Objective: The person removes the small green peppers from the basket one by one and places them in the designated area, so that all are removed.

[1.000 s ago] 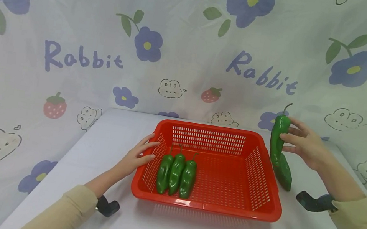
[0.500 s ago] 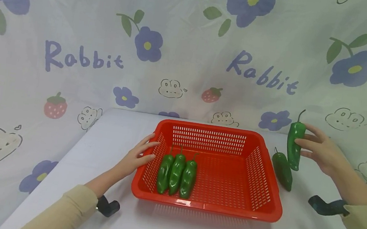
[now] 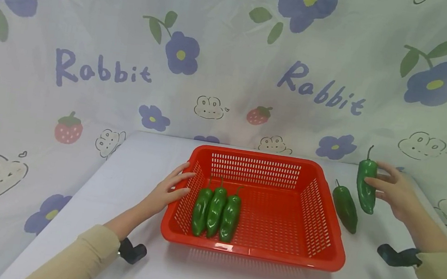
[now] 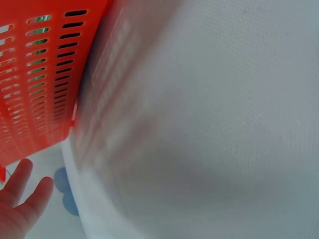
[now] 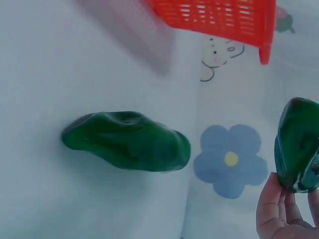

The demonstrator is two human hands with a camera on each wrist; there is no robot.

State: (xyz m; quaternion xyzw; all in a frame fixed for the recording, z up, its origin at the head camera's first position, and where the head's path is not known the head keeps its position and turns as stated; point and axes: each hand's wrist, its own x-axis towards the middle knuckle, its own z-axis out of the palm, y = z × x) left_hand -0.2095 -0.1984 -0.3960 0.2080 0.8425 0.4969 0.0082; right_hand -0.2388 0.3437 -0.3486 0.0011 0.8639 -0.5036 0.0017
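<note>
My right hand (image 3: pixel 396 193) pinches a green chili pepper (image 3: pixel 365 186) between thumb and fingers, stem up, over the right side of the table. In the right wrist view the held pepper (image 5: pixel 299 139) shows at the right edge, above the fingertips. Just left of it, a second green pepper (image 3: pixel 345 208) lies beside a red plastic basket (image 3: pixel 248 252). My left hand (image 3: pixel 165 192) rests with extended fingers at the basket's left rim. Inside the basket, three green peppers (image 3: pixel 216 211) lie side by side along the left, stems pointing away.
The basket has slotted walls and stands mid-table on a white tabletop (image 3: pixel 136 161). Behind the table hangs a pale curtain (image 3: pixel 226 55) printed with flowers, rabbits and lettering. A black wrist-worn device (image 3: pixel 398 256) sticks out below my right wrist.
My right hand has carried its pepper to the right and lowered it, away from the pepper lying beside the basket. The left hand and the basket have stayed in place.
</note>
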